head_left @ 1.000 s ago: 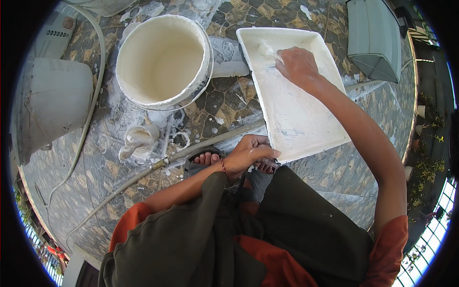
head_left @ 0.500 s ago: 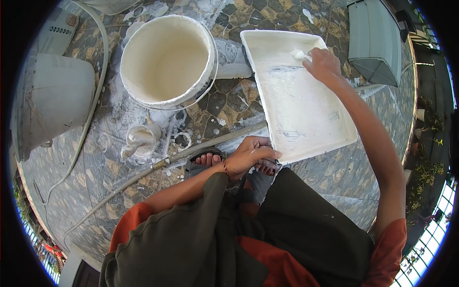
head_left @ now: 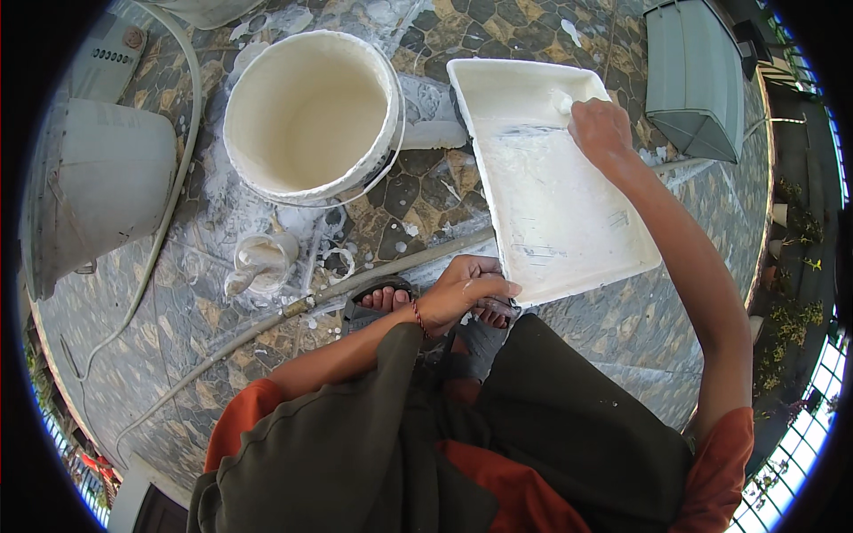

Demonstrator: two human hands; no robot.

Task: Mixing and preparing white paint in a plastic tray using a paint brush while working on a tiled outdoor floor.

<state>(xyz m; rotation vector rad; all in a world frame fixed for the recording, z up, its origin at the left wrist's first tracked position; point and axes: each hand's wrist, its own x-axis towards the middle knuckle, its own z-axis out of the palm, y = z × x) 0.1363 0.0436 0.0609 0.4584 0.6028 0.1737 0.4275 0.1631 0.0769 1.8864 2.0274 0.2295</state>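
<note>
A white, paint-coated tray [head_left: 569,191] lies tilted in front of me, its near left corner close to my knees. My left hand [head_left: 462,289] is closed on that corner, thumb over the rim. Inside the far right part of the tray, my right hand [head_left: 601,133] is closed round a small white, paint-covered thing [head_left: 562,102]. Most of it is hidden by my fingers, so its kind does not show. Dark scuff marks streak the tray's floor below the far end.
A big paint-crusted bucket [head_left: 238,133] with a wire handle stands left of the tray. Nearer is a small paint-smeared cup [head_left: 283,244] with a tool in it. A hose [head_left: 231,349] crosses the splattered stone floor. A grey bucket [head_left: 115,178] is far left, a grey-green box [head_left: 696,75] far right.
My right hand and the white thing have shifted slightly within the tray's far end, the hand now covering more of it. The left hand keeps its hold; the tray has barely moved.
</note>
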